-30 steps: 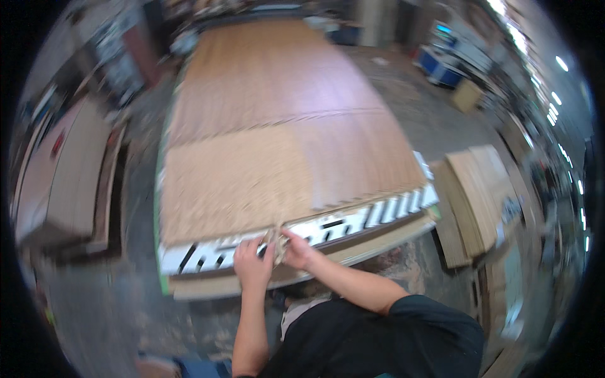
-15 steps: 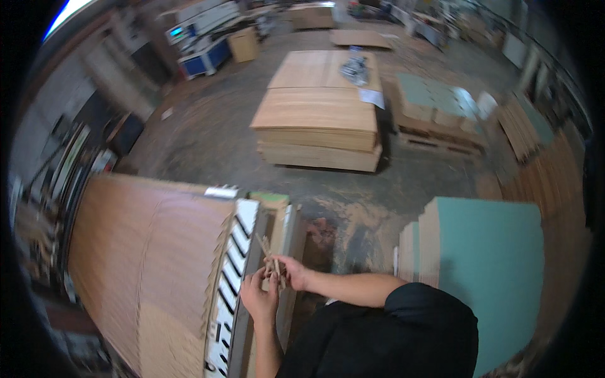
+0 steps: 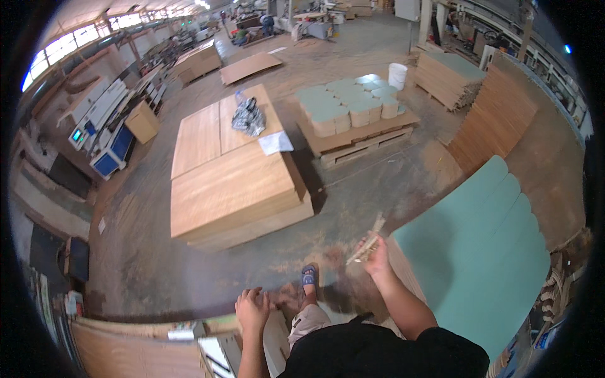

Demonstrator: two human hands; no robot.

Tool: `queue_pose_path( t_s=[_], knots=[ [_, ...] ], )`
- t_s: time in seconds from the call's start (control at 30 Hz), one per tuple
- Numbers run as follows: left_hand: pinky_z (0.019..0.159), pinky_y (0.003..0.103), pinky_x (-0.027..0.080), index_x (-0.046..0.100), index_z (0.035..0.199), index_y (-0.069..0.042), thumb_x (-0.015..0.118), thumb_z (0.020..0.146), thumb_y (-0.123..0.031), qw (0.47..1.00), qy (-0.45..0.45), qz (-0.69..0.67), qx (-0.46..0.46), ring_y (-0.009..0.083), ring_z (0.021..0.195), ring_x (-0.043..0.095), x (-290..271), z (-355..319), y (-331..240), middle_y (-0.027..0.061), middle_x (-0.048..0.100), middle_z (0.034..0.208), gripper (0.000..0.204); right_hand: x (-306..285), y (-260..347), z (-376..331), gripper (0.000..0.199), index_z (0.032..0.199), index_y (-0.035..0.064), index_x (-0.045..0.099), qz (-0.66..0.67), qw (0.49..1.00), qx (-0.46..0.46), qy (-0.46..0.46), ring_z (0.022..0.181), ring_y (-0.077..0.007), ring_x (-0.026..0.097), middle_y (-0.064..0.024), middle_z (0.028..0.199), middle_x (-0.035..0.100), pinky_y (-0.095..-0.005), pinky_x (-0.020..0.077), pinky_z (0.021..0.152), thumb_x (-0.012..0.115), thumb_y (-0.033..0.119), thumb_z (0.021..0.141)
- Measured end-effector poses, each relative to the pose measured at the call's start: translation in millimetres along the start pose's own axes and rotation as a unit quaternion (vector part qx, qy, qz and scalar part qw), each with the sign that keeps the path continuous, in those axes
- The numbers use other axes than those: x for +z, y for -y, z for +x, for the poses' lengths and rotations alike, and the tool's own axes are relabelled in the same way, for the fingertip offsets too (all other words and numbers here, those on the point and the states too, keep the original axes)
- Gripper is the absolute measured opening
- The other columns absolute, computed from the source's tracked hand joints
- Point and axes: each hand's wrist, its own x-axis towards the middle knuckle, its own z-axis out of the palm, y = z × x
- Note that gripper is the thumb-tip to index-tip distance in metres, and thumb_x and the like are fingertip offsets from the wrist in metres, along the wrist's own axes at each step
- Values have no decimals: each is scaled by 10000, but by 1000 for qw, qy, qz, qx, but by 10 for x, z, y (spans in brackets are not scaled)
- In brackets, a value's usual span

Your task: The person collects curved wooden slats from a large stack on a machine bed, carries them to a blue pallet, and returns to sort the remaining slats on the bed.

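Observation:
My right hand [image 3: 380,257] is closed around a small bunch of thin wooden strips [image 3: 367,246], held out over the floor beside the stack of green-faced boards [image 3: 463,252]. Strip ends poke out past the fingers on both sides. Lower and further left, my left hand [image 3: 252,307] hangs loosely with its fingers a little apart and nothing visible in it. It is close to the white machine part with black slanted stripes [image 3: 217,356] at the lower edge.
A stack of pale wooden panels [image 3: 233,192] stands ahead, with crumpled plastic [image 3: 248,118] on top. Beyond it, cut green-topped pieces lie on a pallet [image 3: 365,146] next to a white bucket [image 3: 397,75]. A brown-faced sheet [image 3: 82,346] lies at lower left.
My view has swung right, away from the striped machine. Both hands were together at the strips; now the left has let go and the right carries them over towards the green boards.

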Motion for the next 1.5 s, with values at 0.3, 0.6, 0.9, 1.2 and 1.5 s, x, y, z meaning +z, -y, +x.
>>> queue_pose_path(
  t_s=[0.3, 0.6, 0.9, 1.2, 1.5],
  knots=[
    [1018, 494, 556, 828, 1205, -159, 794, 944, -372, 978, 120, 11, 173, 353, 1155, 728, 1068, 3177, -871, 95, 790, 1216, 339, 319, 1605, 879, 260, 1092, 105, 620, 115, 942, -300, -99, 787, -273, 688, -116, 880, 670, -401, 615, 666, 505, 326, 1165],
    [998, 486, 568, 795, 1278, -126, 769, 993, -366, 875, 159, -85, 449, 375, 1152, 723, 1380, 5175, -3577, 121, 771, 1200, 373, 607, 2383, 1571, 247, 1104, 157, 617, 172, 872, -422, -177, 757, -260, 678, -69, 819, 674, -429, 582, 661, 501, 368, 1157],
    [887, 547, 606, 804, 1173, -103, 735, 959, -401, 900, 275, -63, 331, 446, 1048, 745, 3344, 6650, -4478, 184, 799, 1074, 373, 471, 3967, 3239, 258, 1025, 148, 613, 305, 815, -439, -224, 723, -244, 663, -50, 823, 667, -404, 585, 642, 465, 314, 1155],
    [715, 519, 529, 714, 919, 4, 695, 1015, -305, 865, 489, 112, 30, 382, 710, 637, 5098, 7316, -4444, 191, 690, 786, 324, 956, 6605, 4400, 260, 1090, 176, 658, 269, 805, -516, -119, 806, -240, 697, -48, 895, 693, -424, 601, 674, 472, 343, 1164],
    [732, 516, 537, 733, 918, 4, 709, 1022, -310, 846, 521, 80, 73, 369, 729, 657, 6569, 8077, -6803, 185, 708, 811, 332, 324, 6950, 5929, 379, 923, 163, 552, 336, 795, -409, -296, 707, -276, 596, -47, 782, 563, -514, 550, 665, 579, 477, 1135]
  ],
)
